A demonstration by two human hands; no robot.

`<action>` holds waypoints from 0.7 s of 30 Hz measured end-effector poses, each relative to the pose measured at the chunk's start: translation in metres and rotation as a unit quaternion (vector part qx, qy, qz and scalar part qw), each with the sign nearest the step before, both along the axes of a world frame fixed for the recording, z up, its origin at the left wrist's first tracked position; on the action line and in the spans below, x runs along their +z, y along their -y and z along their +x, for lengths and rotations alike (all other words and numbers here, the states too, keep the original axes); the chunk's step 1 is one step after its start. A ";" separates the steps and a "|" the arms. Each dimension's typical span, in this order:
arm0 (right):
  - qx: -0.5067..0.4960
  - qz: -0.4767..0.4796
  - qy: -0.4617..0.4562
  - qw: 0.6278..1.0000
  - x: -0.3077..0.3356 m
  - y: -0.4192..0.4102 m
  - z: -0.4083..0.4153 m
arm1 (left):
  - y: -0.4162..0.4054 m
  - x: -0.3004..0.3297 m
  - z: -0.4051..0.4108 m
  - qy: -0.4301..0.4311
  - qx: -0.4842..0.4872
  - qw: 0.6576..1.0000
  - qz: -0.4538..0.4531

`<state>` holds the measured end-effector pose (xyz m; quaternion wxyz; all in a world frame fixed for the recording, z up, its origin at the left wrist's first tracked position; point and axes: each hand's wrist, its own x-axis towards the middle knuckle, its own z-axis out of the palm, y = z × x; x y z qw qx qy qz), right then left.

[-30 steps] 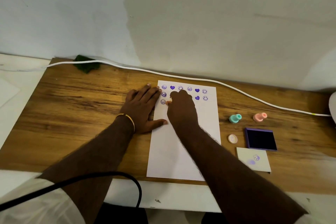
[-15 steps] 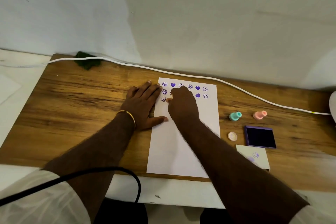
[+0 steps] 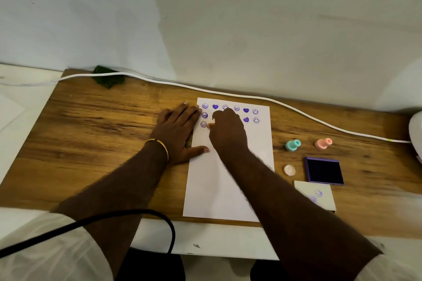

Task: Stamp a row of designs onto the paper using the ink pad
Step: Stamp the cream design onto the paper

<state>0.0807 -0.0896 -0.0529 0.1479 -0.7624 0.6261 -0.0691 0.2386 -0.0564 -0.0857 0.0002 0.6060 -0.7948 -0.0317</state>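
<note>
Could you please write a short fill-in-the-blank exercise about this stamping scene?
1. The left hand lies flat across the ____ edge of the paper.
2. The ink on the stamped designs is ____.
3. The open ink pad sits to the ____ of the paper.
4. The stamp lying nearest the paper is ____ in colour.

Missing words: left; purple; right; teal

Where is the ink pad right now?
In the head view the open ink pad lies on the table's right side, right of the paper, between the pink stamp and its lid.
</note>
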 end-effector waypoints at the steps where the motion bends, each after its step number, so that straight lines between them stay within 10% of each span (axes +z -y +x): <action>1: -0.005 0.001 0.007 1.000 -0.001 -0.002 -0.001 | 0.000 0.000 0.000 0.000 0.000 1.000 0.000; 21: 0.002 -0.001 0.006 1.000 0.003 0.000 -0.001 | 0.002 -0.005 0.001 -0.007 0.003 1.000 -0.002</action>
